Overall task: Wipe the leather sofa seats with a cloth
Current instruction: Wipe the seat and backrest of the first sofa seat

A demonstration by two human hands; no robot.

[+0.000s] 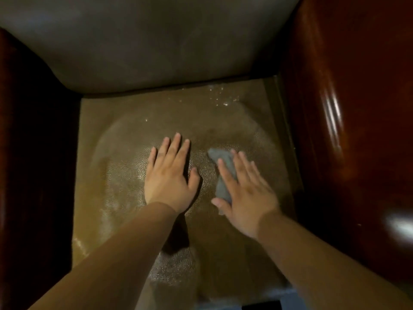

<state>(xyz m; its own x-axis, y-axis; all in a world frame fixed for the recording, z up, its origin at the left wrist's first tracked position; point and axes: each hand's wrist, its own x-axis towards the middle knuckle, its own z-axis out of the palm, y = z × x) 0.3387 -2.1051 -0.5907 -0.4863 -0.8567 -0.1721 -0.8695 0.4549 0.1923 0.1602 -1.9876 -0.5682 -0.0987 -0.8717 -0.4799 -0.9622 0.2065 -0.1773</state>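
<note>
Seat: olive-brown leather, fine pebbled grain all over; pale glossy sheen in patches, with small bright glints toward the back right corner.
Backrest: plain grey-taupe, smooth, no visible pattern.
Left arm: very dark reddish brown, nearly black in shadow.
Right arm: polished red-brown, deep mahogany tone, streaked with white highlights.
Cloth: solid mid-grey with a faint bluish cast, no print.
Front edge of the seat: a thin pale grey strip above a black patch at the lower frame.
</note>
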